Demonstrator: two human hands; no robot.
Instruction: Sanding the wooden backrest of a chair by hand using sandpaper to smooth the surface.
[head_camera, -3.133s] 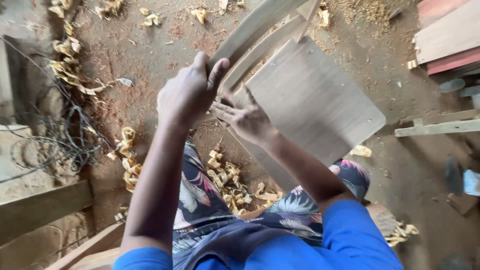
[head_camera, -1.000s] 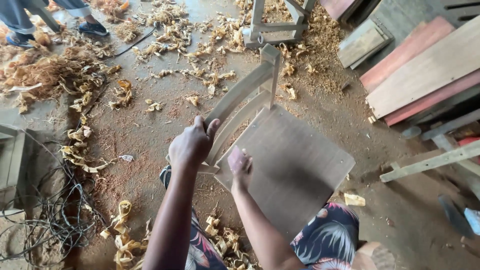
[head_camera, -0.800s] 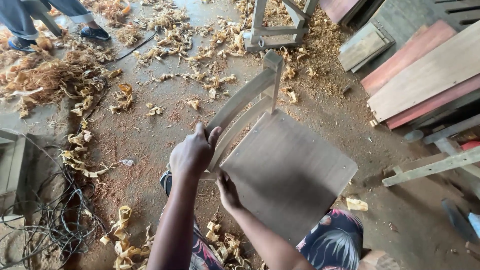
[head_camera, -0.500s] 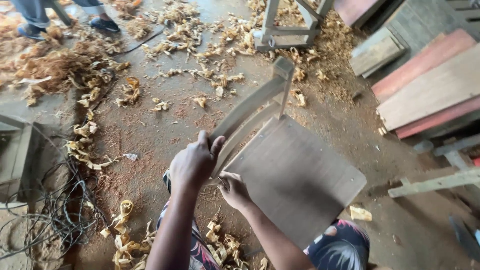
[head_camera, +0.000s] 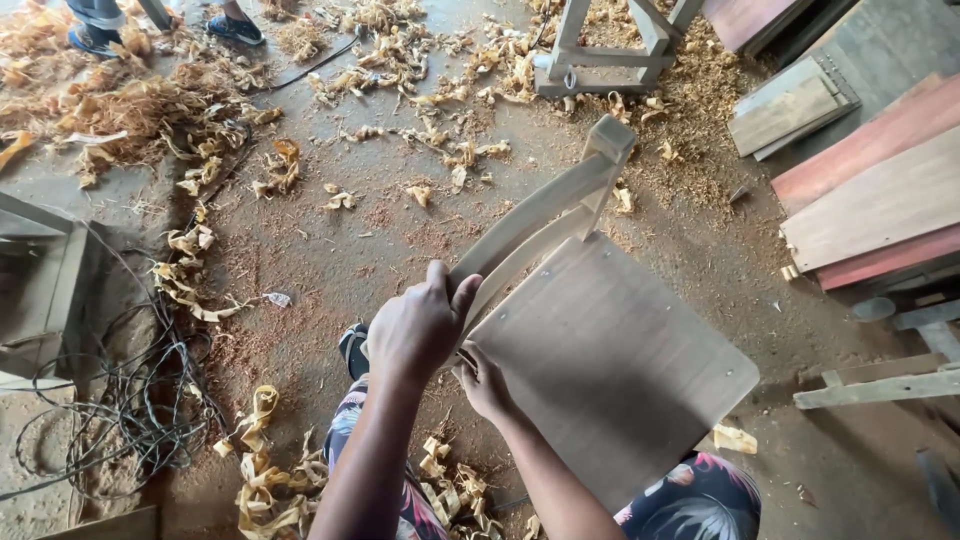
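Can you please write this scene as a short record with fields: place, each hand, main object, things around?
Place: workshop floor covered with sawdust
Main object: unfinished wooden chair, seen from above, pale curved back rails, flat seat panel
Left hand: closed over the end of the top back rail
Right hand: fingers at the seat's rear edge, under the rails
Around: wood shavings, tangled cables, stacked boards, wooden frame

Left hand (head_camera: 420, 325) clenched, fingers curled over, right hand (head_camera: 487, 382) just beneath, fingers bent
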